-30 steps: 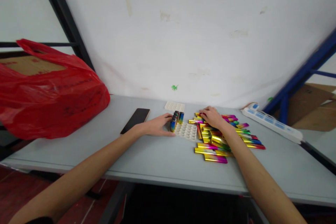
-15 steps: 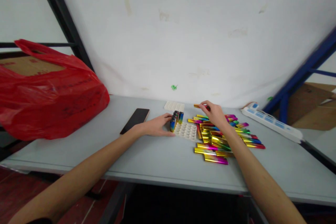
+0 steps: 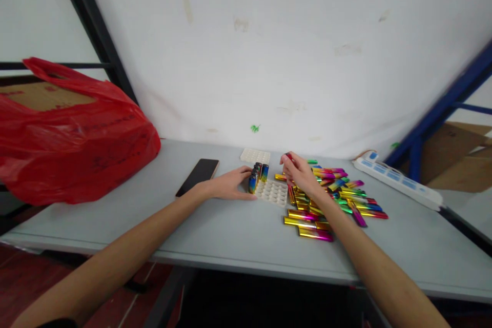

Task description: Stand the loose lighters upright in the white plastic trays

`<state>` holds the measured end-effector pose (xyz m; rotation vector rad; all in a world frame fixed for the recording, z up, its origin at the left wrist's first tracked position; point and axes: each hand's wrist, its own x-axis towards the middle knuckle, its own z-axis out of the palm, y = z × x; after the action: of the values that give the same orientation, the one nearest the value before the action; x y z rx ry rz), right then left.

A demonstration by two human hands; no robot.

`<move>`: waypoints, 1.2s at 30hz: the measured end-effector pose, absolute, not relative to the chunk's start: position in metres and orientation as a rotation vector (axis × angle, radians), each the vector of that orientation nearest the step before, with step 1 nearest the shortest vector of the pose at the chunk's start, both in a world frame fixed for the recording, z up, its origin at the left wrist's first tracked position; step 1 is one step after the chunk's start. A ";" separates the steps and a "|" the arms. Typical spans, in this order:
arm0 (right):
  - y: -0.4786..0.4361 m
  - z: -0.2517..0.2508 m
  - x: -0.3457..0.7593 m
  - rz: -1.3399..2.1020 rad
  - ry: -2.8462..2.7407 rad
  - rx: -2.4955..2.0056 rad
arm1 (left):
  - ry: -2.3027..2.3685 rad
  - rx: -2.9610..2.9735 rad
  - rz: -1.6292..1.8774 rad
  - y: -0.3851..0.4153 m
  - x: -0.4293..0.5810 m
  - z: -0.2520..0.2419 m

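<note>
Your left hand (image 3: 230, 184), spread and ungripping, flanks the standing cylinders (image 3: 252, 183) in the tray (image 3: 273, 193) nearer the desk's (image 3: 226, 230) back edge, likely steadying them; your right hand (image 3: 299, 172) pinches a red cylinder (image 3: 289, 156).

My bare left arm (image 3: 126, 253) stretches forward and inward, left hand (image 3: 229, 185) low, its thumb and fingers spread apart. My bare right arm (image 3: 369, 250) slants in opposite, right hand (image 3: 302, 173) a little farther forward, fingers curled into a pinch.
</note>
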<state>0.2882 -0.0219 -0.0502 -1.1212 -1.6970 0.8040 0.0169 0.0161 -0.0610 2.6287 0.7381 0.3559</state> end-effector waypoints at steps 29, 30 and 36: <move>-0.043 -0.040 0.273 -0.040 -2.230 -1.261 | 0.707 2.626 0.381 0.016 0.017 -0.062; -0.043 -0.039 0.273 -0.056 -2.237 -1.294 | 0.706 2.626 0.384 0.016 0.017 -0.062; -0.041 -0.043 0.270 0.170 -2.097 -1.320 | 0.707 2.629 0.363 0.015 0.017 -0.061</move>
<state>0.2699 -0.0415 -0.0425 -1.3203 -2.0971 0.1699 0.0170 0.0151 -0.0614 2.6290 0.7071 0.3625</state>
